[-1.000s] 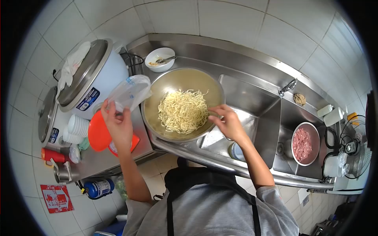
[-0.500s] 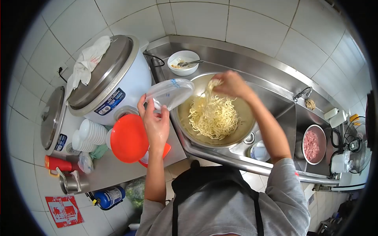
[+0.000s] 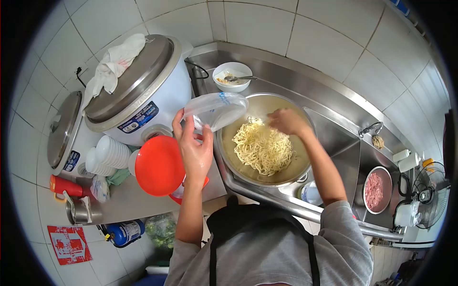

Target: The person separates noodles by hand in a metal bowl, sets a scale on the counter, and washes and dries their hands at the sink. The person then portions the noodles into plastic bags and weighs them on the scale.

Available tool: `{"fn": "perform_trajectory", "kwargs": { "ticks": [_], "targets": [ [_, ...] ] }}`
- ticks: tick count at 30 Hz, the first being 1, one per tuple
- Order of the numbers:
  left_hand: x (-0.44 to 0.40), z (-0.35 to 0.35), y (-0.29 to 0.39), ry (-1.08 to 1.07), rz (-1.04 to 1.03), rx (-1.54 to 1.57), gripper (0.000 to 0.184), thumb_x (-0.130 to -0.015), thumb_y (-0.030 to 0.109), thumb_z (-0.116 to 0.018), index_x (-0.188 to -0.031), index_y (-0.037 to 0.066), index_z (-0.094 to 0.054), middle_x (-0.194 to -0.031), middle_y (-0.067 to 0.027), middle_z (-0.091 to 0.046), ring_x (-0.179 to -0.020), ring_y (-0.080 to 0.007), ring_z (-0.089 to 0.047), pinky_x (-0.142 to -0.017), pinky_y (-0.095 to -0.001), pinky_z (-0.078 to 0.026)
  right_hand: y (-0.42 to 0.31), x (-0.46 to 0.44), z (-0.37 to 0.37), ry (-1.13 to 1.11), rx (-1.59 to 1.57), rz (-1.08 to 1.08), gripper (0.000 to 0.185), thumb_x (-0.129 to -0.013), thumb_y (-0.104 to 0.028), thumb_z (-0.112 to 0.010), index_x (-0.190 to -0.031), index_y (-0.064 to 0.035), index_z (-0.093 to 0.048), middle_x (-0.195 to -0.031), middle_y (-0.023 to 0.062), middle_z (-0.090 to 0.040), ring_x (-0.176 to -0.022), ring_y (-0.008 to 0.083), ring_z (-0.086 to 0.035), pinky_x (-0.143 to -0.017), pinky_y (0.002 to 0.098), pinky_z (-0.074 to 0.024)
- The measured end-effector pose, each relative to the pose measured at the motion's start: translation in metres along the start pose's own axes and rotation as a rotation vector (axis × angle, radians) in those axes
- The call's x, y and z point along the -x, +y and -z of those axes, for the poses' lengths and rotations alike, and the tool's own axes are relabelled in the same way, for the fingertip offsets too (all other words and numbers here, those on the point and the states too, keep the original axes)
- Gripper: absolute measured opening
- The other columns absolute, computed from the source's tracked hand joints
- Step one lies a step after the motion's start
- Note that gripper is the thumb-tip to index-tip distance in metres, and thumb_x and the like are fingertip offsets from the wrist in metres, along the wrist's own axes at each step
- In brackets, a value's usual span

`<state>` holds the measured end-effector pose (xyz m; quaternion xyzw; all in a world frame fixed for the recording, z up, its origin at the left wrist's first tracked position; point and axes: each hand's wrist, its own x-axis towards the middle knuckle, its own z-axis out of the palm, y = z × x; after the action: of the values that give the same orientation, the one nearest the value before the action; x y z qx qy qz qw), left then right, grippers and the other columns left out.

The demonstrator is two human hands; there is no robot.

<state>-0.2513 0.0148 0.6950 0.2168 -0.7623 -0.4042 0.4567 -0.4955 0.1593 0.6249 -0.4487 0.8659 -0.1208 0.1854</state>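
Yellow noodles (image 3: 263, 150) lie heaped in a wide metal bowl (image 3: 231, 164) at the sink. Over the bowl's left rim, my left hand (image 3: 196, 152) grips a clear plastic bag (image 3: 214, 112) with blue print, its mouth tilted toward the bowl. Just above the upper right of the noodle heap is my right hand (image 3: 288, 122), fingers bent and smeared by motion. Whether any noodles are in it cannot be made out.
A white bowl with a spoon (image 3: 232, 77) stands behind. Left are a large rice cooker (image 3: 143, 105), an orange-red plate (image 3: 160, 166) and stacked white bowls (image 3: 112, 152). Pink raw meat (image 3: 374, 190) fills a metal bowl at right, near the faucet (image 3: 371, 128).
My right hand has moved down and away from the strands it was lifting, which have dropped onto the heap. The left hand still holds the bag. The camera view has shifted slightly.
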Motion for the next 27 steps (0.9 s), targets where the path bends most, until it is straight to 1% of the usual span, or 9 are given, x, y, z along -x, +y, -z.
{"fn": "perform_trajectory", "kwargs": {
  "ticks": [2,3,5,8,12,16,22,25,27],
  "targets": [
    [0.004,-0.008,0.000,-0.018,0.034,-0.002,0.041,-0.079,0.001,-0.054,-0.118,-0.006,-0.043,-0.128,-0.0161,-0.030,-0.081,-0.0160,-0.053,-0.059,-0.0241,-0.047,-0.013,-0.005,-0.051,0.036,0.211,0.015,0.068,-0.067,-0.035,-0.070,-0.128,-0.0235,-0.041,-0.137,0.0211,-0.024,-0.113,0.0371,-0.043,-0.086,0.0476,-0.0426],
    [0.004,-0.015,-0.002,-0.029,0.054,-0.008,0.040,-0.078,0.002,-0.054,-0.117,-0.006,-0.045,-0.127,-0.0165,-0.031,-0.081,-0.0171,-0.054,-0.058,-0.0245,-0.047,-0.014,-0.011,-0.071,-0.210,0.223,-0.030,0.084,-0.062,-0.036,-0.073,-0.133,-0.0311,-0.028,-0.142,0.0204,-0.001,-0.120,0.0434,-0.031,-0.087,0.0533,-0.0403],
    [0.006,-0.019,-0.006,-0.055,0.054,-0.061,0.039,-0.078,0.003,-0.055,-0.115,-0.006,-0.046,-0.127,-0.0169,-0.033,-0.079,-0.0180,-0.056,-0.057,-0.0248,-0.047,-0.017,-0.006,-0.095,-0.170,0.196,-0.029,0.075,-0.060,-0.022,-0.072,-0.128,-0.0243,-0.040,-0.136,0.0199,-0.026,-0.117,0.0405,-0.038,-0.092,0.0477,-0.0383],
    [0.005,-0.020,-0.009,-0.041,0.006,-0.157,0.039,-0.078,0.004,-0.055,-0.115,-0.006,-0.046,-0.127,-0.0170,-0.032,-0.080,-0.0193,-0.056,-0.056,-0.0246,-0.048,-0.002,-0.017,-0.075,-0.078,-0.047,-0.060,0.064,-0.060,-0.020,-0.070,-0.121,-0.0183,-0.049,-0.122,0.0188,-0.046,-0.109,0.0327,-0.048,-0.088,0.0394,-0.0430],
    [-0.001,-0.017,-0.011,-0.001,-0.012,-0.109,0.040,-0.078,0.003,-0.054,-0.116,-0.006,-0.044,-0.128,-0.0169,-0.031,-0.089,-0.0221,-0.054,-0.058,-0.0252,-0.048,-0.037,0.025,0.050,0.208,-0.167,0.075,0.042,-0.066,-0.017,-0.067,-0.104,-0.0043,-0.058,-0.079,0.0148,-0.063,-0.069,0.0210,-0.061,-0.067,0.0305,-0.0484],
    [-0.007,-0.016,-0.008,0.065,-0.023,-0.071,0.039,-0.079,0.003,-0.054,-0.115,-0.007,-0.045,-0.128,-0.0172,-0.031,-0.086,-0.0219,-0.054,-0.059,-0.0258,-0.047,-0.058,0.052,0.128,0.382,-0.403,0.312,0.024,-0.068,-0.005,-0.064,-0.091,-0.0003,-0.059,-0.078,0.0042,-0.064,-0.069,0.0084,-0.057,-0.065,0.0243,-0.0471],
    [-0.011,-0.020,-0.006,0.040,-0.007,-0.075,0.039,-0.081,0.001,-0.052,-0.118,-0.008,-0.041,-0.129,-0.0157,-0.027,-0.087,-0.0158,-0.051,-0.062,-0.0237,-0.047,-0.062,0.067,0.146,0.372,-0.370,0.230,0.032,-0.066,-0.007,-0.064,-0.097,-0.0017,-0.060,-0.084,0.0101,-0.064,-0.072,0.0154,-0.060,-0.068,0.0279,-0.0481],
    [-0.009,-0.030,-0.016,0.060,-0.028,-0.109,0.041,-0.078,0.008,-0.054,-0.116,-0.005,-0.045,-0.128,-0.0157,-0.033,-0.070,-0.0198,-0.055,-0.060,-0.0266,-0.047,-0.030,0.034,0.079,0.097,0.049,0.074,0.052,-0.061,-0.025,-0.069,-0.107,-0.0036,-0.058,-0.089,0.0193,-0.062,-0.086,0.0295,-0.060,-0.077,0.0342,-0.0471],
    [-0.008,-0.033,-0.007,0.006,0.001,-0.147,0.042,-0.078,0.008,-0.054,-0.117,-0.005,-0.045,-0.128,-0.0154,-0.033,-0.067,-0.0189,-0.055,-0.059,-0.0270,-0.047,-0.023,0.019,0.041,-0.189,0.234,0.065,0.068,-0.058,-0.027,-0.071,-0.121,-0.0139,-0.049,-0.122,0.0179,-0.045,-0.101,0.0332,-0.053,-0.086,0.0360,-0.0434]
  ]
}}
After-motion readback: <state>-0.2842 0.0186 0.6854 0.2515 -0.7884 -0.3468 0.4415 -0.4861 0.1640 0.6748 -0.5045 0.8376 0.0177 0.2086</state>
